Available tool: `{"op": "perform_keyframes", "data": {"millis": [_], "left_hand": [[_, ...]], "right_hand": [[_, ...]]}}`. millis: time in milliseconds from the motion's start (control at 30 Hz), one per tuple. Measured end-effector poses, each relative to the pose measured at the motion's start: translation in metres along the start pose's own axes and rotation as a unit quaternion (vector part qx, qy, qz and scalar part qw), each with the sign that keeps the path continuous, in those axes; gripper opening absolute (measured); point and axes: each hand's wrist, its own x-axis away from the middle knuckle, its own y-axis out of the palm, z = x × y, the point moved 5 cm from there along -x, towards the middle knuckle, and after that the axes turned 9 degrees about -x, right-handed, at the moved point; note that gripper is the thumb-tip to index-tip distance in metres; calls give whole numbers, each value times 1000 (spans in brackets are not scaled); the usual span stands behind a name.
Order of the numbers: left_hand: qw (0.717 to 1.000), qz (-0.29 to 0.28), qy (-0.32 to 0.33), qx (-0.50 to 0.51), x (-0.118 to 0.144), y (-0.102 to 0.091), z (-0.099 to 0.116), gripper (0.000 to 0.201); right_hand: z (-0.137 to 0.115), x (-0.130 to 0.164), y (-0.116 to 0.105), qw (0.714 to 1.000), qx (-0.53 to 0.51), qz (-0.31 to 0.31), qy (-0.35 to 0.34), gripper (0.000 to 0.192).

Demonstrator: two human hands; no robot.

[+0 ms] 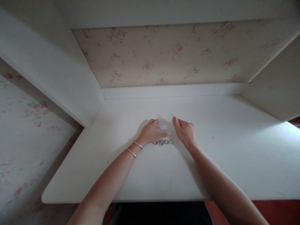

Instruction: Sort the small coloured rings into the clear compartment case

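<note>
My left hand [152, 131], with two silver bangles [138, 145] on its wrist, curls its thumb and fingers around a small clear plastic container [163, 127]. The container is see-through, so its exact shape and contents are hard to make out. On the other side, my right hand [184, 129] is closed, thumb against fingers, on a thin clear plastic piece [172, 116]; whether this joins the container I cannot tell. Just below the container lies a short row of several small ring-like items, among them a purplish one [161, 142], a yellow one [166, 142] and a pale green one [172, 142].
Everything rests on a white desk [145, 175] with a rounded front left corner. A white side panel [77, 78] rises at the left and another panel [269, 81] at the right. Flowered wallpaper [164, 56] covers the back, under a white overhead board [164, 12].
</note>
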Motion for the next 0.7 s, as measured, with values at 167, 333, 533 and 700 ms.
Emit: {"op": "perform_keyframes", "data": {"millis": [167, 333, 533, 700], "left_hand": [[1000, 13, 8, 19, -1, 2, -3, 69], [998, 29, 22, 50, -5, 3, -10, 73], [996, 26, 7, 87, -8, 7, -23, 80], [994, 7, -24, 106, -12, 12, -38, 73]], "right_hand": [[27, -7, -11, 991, -104, 59, 62, 54], [61, -16, -17, 988, -76, 56, 123, 58], [76, -18, -25, 982, 65, 7, 180, 56], [77, -16, -27, 974, 151, -14, 167, 53]]}}
